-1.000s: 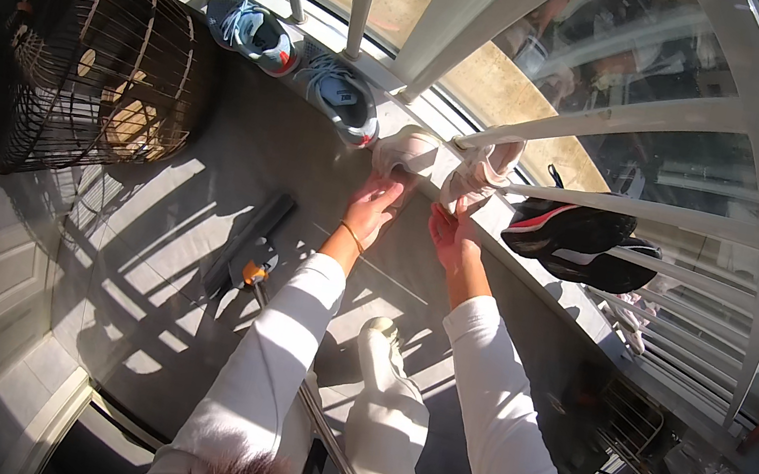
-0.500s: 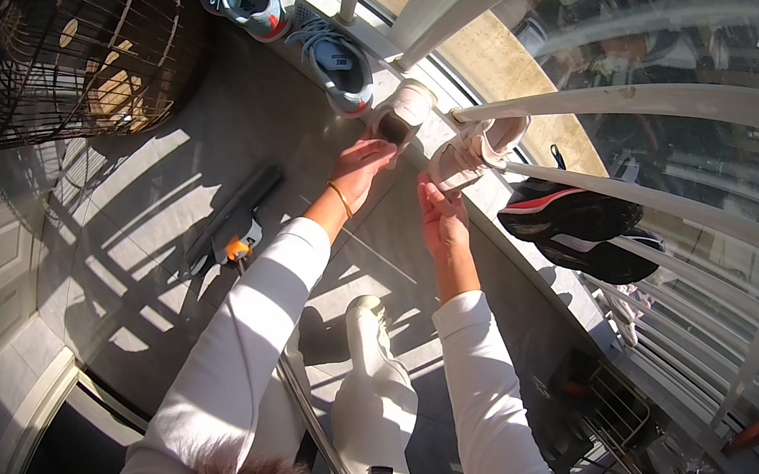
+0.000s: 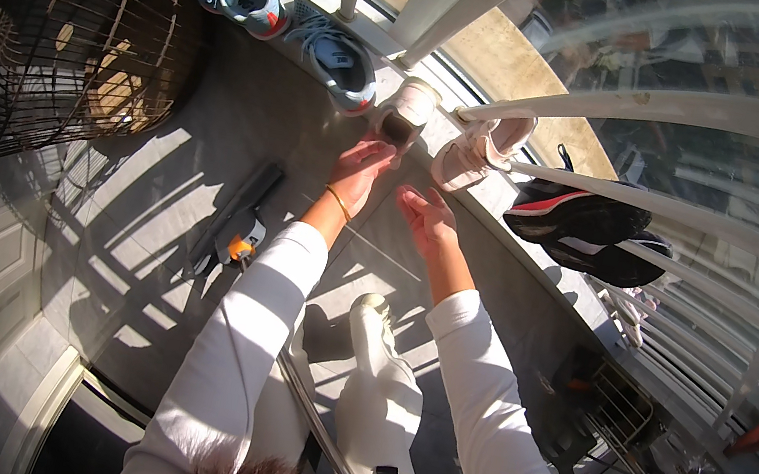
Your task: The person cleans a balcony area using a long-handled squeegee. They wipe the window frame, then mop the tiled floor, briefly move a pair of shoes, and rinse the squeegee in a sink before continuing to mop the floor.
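Observation:
My left hand [image 3: 360,175] has its fingers closed at the near end of a pale sneaker [image 3: 415,104], which rests on the white ledge with a dark patch facing me. Just right of it, my right hand [image 3: 428,219] holds nothing; its fingers are apart and the palm is partly turned up. Beyond those fingers a second pale sneaker [image 3: 461,162] leans tilted against the white railing, clear of my hand. To the left on the same ledge sit two blue-grey sneakers with laces, one nearer [image 3: 341,66] and one farther [image 3: 242,0].
Black shoes with a red stripe [image 3: 571,218] are wedged in the railing bars [image 3: 708,219] at right. A dark wire basket [image 3: 80,32] stands at left. On the tiles lies a flat mop head [image 3: 235,222]; its pole [image 3: 316,424] runs back between my arms. A metal rack [image 3: 619,406] stands lower right.
My right hand has let go of the right pale sneaker and drawn back toward me and to the left. My left hand stays at the other pale sneaker.

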A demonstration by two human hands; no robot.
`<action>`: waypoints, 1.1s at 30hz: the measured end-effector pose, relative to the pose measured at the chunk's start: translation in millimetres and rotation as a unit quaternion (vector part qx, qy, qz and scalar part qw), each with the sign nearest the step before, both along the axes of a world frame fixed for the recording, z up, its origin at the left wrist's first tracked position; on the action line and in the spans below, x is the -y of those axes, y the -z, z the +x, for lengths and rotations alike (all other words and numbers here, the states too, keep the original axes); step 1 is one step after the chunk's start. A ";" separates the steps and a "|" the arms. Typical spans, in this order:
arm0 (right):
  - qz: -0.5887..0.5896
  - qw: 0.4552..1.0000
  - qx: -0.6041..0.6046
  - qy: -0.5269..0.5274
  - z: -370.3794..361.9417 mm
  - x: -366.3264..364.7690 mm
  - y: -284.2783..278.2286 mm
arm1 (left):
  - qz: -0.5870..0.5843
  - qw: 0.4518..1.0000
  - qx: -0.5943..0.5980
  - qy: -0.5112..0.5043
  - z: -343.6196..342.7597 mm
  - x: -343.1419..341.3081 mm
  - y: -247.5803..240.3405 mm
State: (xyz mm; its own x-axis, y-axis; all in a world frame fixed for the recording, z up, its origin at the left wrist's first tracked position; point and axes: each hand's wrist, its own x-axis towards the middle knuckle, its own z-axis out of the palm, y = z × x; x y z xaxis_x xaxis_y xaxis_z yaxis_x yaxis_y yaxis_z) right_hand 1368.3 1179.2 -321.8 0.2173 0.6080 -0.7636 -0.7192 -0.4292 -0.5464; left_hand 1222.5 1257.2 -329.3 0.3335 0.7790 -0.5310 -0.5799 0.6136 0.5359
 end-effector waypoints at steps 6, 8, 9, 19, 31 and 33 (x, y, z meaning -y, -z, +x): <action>-0.013 0.954 0.245 -0.173 -28.4 -57.0 28.1 | -0.060 0.997 -0.019 0.049 -9.2 -4.4 -0.6; 0.034 0.869 0.410 -0.276 -30.7 -76.7 35.6 | -0.041 0.998 -0.006 0.057 -11.9 -6.3 0.0; 0.034 0.807 0.494 -0.322 -31.0 -82.0 38.3 | -0.051 0.996 -0.010 0.070 -13.2 -6.5 0.3; 0.225 0.945 0.226 -0.076 -45.3 -58.7 44.6 | 0.106 0.990 -0.080 0.039 -8.6 -6.8 -10.0; 0.107 0.900 0.422 0.024 -48.1 -126.0 -20.6 | 0.129 0.988 0.067 -0.046 26.0 -64.6 -62.8; 0.051 0.863 0.503 -0.015 -47.8 -126.0 -15.4 | 0.018 0.993 -0.032 -0.114 18.4 -61.7 -59.2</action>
State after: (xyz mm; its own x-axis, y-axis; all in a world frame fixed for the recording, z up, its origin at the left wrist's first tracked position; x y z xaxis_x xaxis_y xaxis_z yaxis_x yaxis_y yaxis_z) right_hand 1320.5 1305.2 -306.3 0.7222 0.6773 -0.1404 0.1510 -0.3525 -0.9236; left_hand 1240.9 1318.9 -270.1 0.1135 0.8495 -0.5153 -0.6655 0.4501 0.5954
